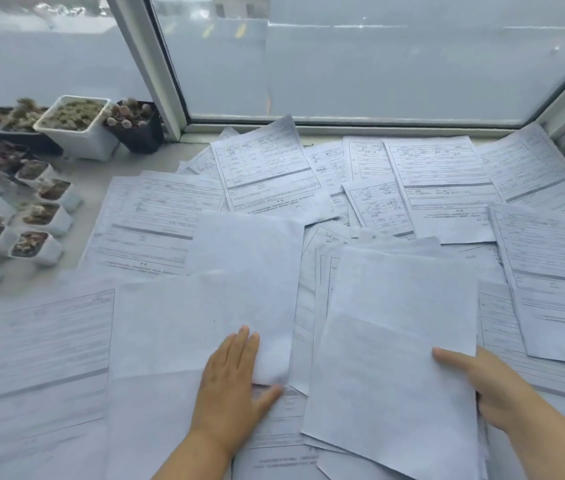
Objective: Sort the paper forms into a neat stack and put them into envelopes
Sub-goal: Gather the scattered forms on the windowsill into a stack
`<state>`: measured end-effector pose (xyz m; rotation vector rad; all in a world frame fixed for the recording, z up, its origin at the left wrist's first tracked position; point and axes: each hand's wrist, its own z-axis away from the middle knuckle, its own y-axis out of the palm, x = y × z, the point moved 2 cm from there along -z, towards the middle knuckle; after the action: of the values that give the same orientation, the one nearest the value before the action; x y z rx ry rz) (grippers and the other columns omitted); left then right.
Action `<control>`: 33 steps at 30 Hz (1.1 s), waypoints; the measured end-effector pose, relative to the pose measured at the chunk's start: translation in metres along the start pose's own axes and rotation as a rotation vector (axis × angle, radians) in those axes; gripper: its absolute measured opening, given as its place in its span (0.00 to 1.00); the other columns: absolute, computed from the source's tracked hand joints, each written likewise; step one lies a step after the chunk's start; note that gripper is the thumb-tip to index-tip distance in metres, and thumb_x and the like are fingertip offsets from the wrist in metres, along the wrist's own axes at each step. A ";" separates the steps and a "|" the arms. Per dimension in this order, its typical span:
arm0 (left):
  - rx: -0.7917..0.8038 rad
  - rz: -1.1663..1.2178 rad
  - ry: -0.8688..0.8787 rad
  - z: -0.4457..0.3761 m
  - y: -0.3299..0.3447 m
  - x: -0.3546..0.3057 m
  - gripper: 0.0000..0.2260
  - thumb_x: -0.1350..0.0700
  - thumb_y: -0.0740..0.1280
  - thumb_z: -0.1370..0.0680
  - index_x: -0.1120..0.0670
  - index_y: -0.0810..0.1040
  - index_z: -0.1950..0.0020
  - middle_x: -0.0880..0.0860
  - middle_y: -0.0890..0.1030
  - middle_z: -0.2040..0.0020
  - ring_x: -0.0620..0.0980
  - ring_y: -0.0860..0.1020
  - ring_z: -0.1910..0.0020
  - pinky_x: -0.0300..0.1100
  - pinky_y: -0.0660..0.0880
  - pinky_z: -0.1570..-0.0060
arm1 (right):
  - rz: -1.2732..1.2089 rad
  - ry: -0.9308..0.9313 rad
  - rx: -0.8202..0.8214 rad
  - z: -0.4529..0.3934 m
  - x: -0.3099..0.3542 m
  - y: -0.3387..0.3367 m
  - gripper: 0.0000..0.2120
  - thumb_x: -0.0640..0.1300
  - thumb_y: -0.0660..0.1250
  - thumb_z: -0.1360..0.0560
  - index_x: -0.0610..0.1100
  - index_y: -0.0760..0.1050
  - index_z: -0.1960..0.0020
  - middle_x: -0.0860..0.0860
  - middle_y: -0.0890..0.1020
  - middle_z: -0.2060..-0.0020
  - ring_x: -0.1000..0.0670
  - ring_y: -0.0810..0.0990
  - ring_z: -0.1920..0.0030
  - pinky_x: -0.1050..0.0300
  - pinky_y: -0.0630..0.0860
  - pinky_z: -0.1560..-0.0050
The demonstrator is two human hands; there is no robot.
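- Pale worktop under a window with frosted glass; white frame post runs diagonally in upper left, frame corner at upper right edge.
- Paper forms scattered across almost the whole worktop, overlapping, some printed side up, some blank side up; far sheets reach the window sill.
- Small plant pots clustered at left edge and upper left, white and black, just beside the leftmost sheets.
- Left hand, lower centre: fingers flat on top, thumb under the corner, pinching a blank-side sheet.
- Right hand, lower right: thumb on top, fingers hidden beneath, gripping the right edge of a loose stack of blank-side sheets.
- Bare worktop only in a narrow strip at left between pots and papers.
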<state>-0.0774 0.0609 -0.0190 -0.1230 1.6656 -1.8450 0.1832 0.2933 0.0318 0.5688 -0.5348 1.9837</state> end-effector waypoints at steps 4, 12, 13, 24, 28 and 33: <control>-0.201 0.061 0.143 -0.013 -0.011 0.008 0.21 0.49 0.68 0.30 0.53 0.74 0.38 0.54 0.81 0.42 0.53 0.78 0.45 0.44 0.77 0.47 | 0.010 -0.035 0.017 -0.001 0.006 0.014 0.10 0.35 0.65 0.24 0.39 0.78 0.43 0.42 0.86 0.54 0.42 0.83 0.53 0.50 0.77 0.56; -0.402 0.696 -0.141 -0.008 -0.033 0.019 0.15 0.46 0.61 0.21 0.48 0.75 0.66 0.41 0.76 0.70 0.46 0.73 0.66 0.30 0.68 0.68 | -0.029 -0.016 0.047 -0.007 0.009 0.042 0.08 0.36 0.66 0.24 0.39 0.78 0.46 0.43 0.86 0.57 0.44 0.86 0.60 0.50 0.78 0.55; -0.431 0.717 -0.146 -0.006 -0.037 0.011 0.12 0.49 0.61 0.20 0.49 0.79 0.60 0.40 0.79 0.65 0.46 0.76 0.60 0.30 0.71 0.61 | -0.036 -0.018 0.037 -0.008 0.009 0.047 0.08 0.36 0.65 0.23 0.39 0.78 0.45 0.43 0.86 0.58 0.43 0.85 0.60 0.50 0.78 0.56; -0.296 0.562 -0.009 -0.015 -0.006 -0.054 0.21 0.61 0.60 0.28 0.50 0.78 0.37 0.49 0.81 0.41 0.45 0.79 0.43 0.38 0.73 0.42 | -0.011 -0.051 -0.010 -0.003 0.020 0.031 0.09 0.42 0.65 0.22 0.39 0.77 0.44 0.44 0.86 0.58 0.44 0.84 0.58 0.51 0.78 0.58; -0.441 0.460 0.003 -0.033 -0.049 -0.014 0.23 0.61 0.57 0.28 0.56 0.75 0.33 0.55 0.83 0.46 0.51 0.80 0.51 0.38 0.75 0.52 | 0.055 -0.081 -0.061 -0.003 0.027 0.011 0.04 0.39 0.65 0.21 0.39 0.76 0.50 0.45 0.84 0.62 0.46 0.82 0.62 0.53 0.76 0.61; -0.220 0.118 0.081 -0.041 -0.039 -0.010 0.21 0.52 0.56 0.23 0.55 0.73 0.31 0.55 0.75 0.33 0.54 0.75 0.36 0.47 0.75 0.41 | 0.068 -0.049 -0.055 -0.008 0.024 0.012 0.04 0.40 0.65 0.21 0.41 0.77 0.51 0.49 0.85 0.68 0.47 0.83 0.62 0.53 0.75 0.61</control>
<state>-0.1040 0.1014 0.0121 -0.0421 1.8874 -1.5962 0.1616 0.3089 0.0382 0.5727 -0.6446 2.0172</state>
